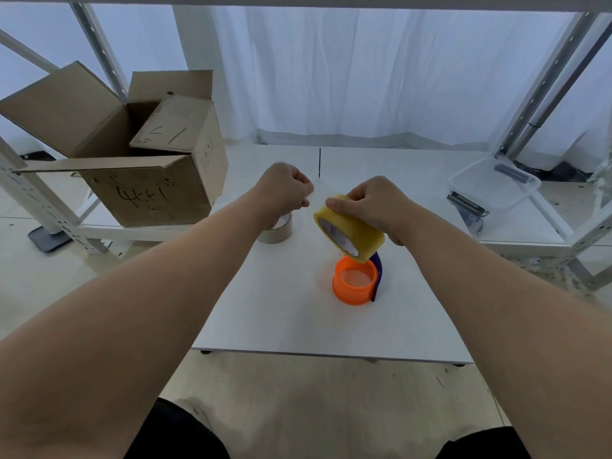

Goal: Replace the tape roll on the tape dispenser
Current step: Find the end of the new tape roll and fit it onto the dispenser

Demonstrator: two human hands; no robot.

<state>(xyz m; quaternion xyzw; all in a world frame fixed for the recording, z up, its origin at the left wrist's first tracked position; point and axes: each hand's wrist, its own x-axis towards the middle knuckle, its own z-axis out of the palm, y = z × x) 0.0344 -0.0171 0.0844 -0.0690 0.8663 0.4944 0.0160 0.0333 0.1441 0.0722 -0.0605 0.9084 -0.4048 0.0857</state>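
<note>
**New roll in hand, dispenser not yet loaded**

The white rectangular tabletop [281, 309] carries everything that matters. Off its far left corner, on a metal shelf, sits an open brown cardboard box [149, 190] with handwriting on its side. A clear plastic tub [480, 200] lies well off to the right.

The right hand [374, 207] grasps the wide yellow roll of packing tape [361, 231] from above, thumb on the near edge, and holds it tilted in the air, just above and behind the dispenser. The left hand [284, 190] is clenched beside the roll. It seems to pinch the free end of clear tape [314, 195], though that strip is only a faint sheen and I cannot be sure of it.

The round orange plastic tape dispenser [354, 283], with a dark purple curved piece at its right side, stands on the tabletop with its hub bare. A small beige roll with little tape left [278, 231] stands partly under the left wrist, apart from the dispenser. It is probably the spent one.

By this reading the removal is done. The new roll's end looks to be getting peeled loose. Seating the yellow roll over the orange hub and feeding the tape past the purple piece remain.
</note>
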